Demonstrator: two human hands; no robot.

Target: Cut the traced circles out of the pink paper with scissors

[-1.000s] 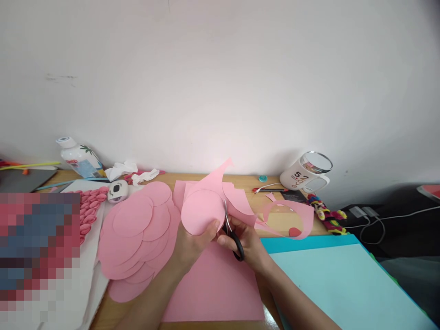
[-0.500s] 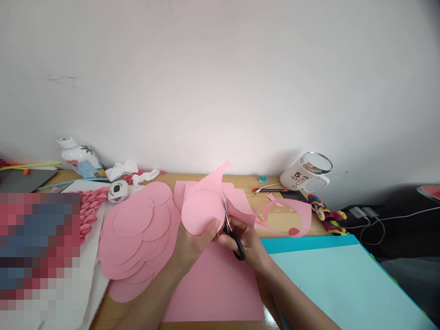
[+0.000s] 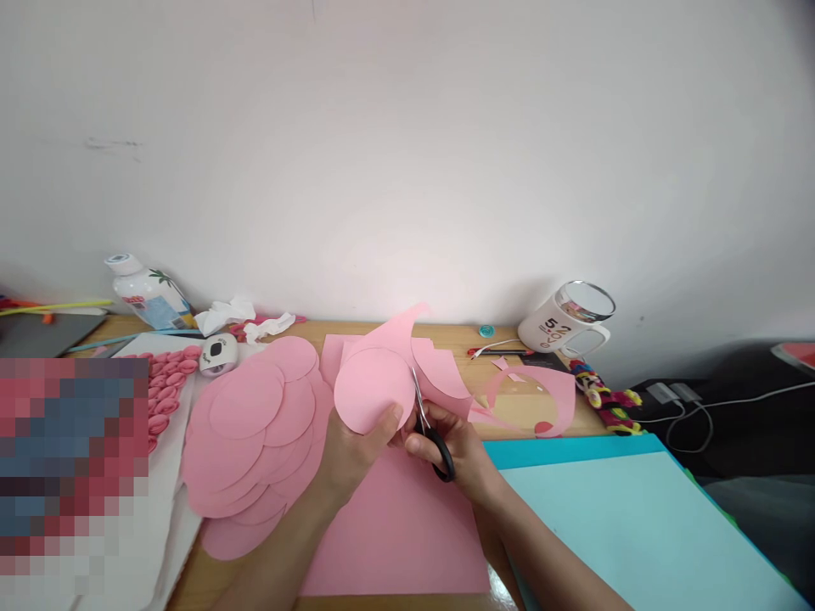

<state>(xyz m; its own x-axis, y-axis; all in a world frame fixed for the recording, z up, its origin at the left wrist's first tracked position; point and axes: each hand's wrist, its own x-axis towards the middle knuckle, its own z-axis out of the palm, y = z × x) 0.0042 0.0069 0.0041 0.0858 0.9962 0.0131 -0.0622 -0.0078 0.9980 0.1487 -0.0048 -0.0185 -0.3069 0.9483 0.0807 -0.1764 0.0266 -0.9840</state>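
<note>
My left hand (image 3: 360, 445) grips a pink paper circle (image 3: 373, 390), thumb on top and fingers hidden beneath. A pointed offcut (image 3: 398, 333) of the same paper extends above the circle. My right hand (image 3: 455, 445) is closed round the black handles of a pair of scissors (image 3: 439, 450). The blades point up and away, at the right edge of the circle. Below both hands lies a large pink sheet (image 3: 395, 535). Cut paper with a curved edge (image 3: 442, 369) rests just behind the scissors.
Left of my hands is a pile of pink circles (image 3: 248, 450). A ring-shaped scrap (image 3: 564, 399) and a white mug (image 3: 560, 322) stand to the right, above a turquoise board (image 3: 611, 509). A bottle (image 3: 149, 293) and crumpled tissue (image 3: 222, 316) are by the wall.
The circle and its offcut have shifted very slightly left and down with my left hand. The scissors have tilted a little in my right hand.
</note>
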